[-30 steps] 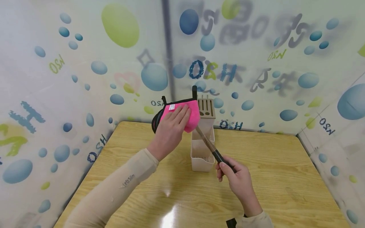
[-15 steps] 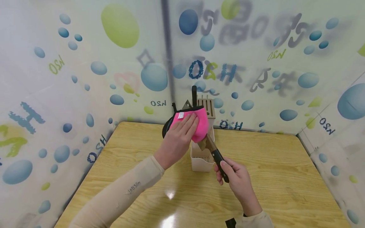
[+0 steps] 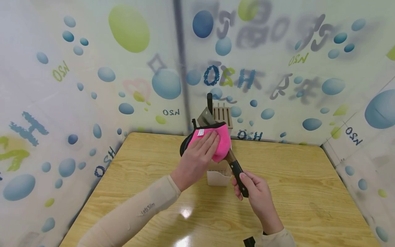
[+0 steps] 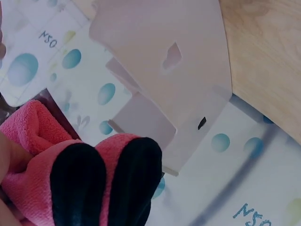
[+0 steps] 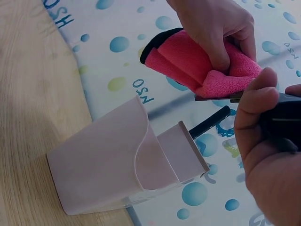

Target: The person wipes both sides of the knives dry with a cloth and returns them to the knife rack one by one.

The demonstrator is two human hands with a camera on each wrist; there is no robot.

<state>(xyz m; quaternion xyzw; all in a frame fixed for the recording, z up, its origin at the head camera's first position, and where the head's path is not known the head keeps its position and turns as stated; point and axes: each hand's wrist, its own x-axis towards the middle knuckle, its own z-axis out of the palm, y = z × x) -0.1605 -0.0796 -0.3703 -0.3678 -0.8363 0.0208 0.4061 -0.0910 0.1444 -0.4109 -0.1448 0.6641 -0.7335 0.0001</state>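
My right hand (image 3: pixel 254 192) grips the black riveted handle (image 3: pixel 238 176) of a cleaver, which points up and away to the left. Past the cloth shows the cleaver's wide blade (image 3: pixel 205 117), with a small hole near its corner. A pink cloth (image 3: pixel 223 145) with black edging is folded over the blade's middle, hiding that part. My left hand (image 3: pixel 197 161) pinches this cloth against the blade, fingers on top; the right wrist view shows its thumb (image 5: pixel 217 54) on the other side. In the left wrist view, the cloth's black-edged folds (image 4: pixel 131 179) hang close to the camera.
Behind the hands, a pale knife holder (image 3: pixel 219 178) with a brown slotted top (image 3: pixel 223 116) stands on the wooden table (image 3: pixel 287 178). Another black handle (image 5: pixel 210 121) sticks up out of it. Bubble-patterned walls (image 3: pixel 271 68) enclose the table's back and sides.
My left hand and the cloth have slid down and right along the blade toward the handle, uncovering the blade's far end. The cleaver has turned to show more of its flat side.
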